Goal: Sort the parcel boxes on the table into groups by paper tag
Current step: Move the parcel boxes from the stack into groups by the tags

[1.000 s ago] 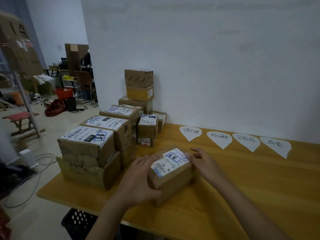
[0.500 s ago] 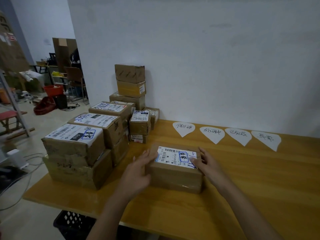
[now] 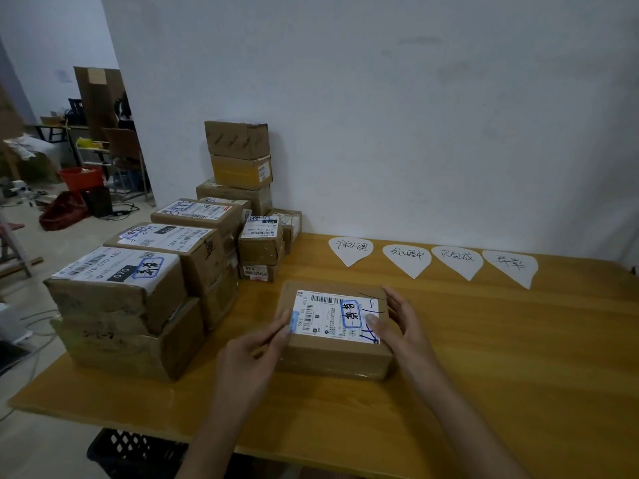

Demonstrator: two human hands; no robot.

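A brown parcel box (image 3: pixel 332 354) with a white shipping label and blue-framed handwriting lies flat on the wooden table (image 3: pixel 518 375), in front of me. My left hand (image 3: pixel 252 354) grips its left end, thumb on top at the label's edge. My right hand (image 3: pixel 397 323) grips its right end, thumb on the label. Several more labelled parcel boxes (image 3: pixel 138 292) are stacked along the table's left side. Several white leaf-shaped paper tags with handwriting lie in a row by the wall, from the leftmost tag (image 3: pixel 351 250) to the rightmost tag (image 3: pixel 511 267).
A tall stack of boxes (image 3: pixel 238 164) stands against the white wall at the back left. A black crate (image 3: pixel 128 451) sits under the table's front edge. To the left, the floor holds cables, a red tub (image 3: pixel 81 178) and chairs.
The box has been turned square to me and lies flat, label up. Both hands have shifted to its two ends, thumbs now on top.
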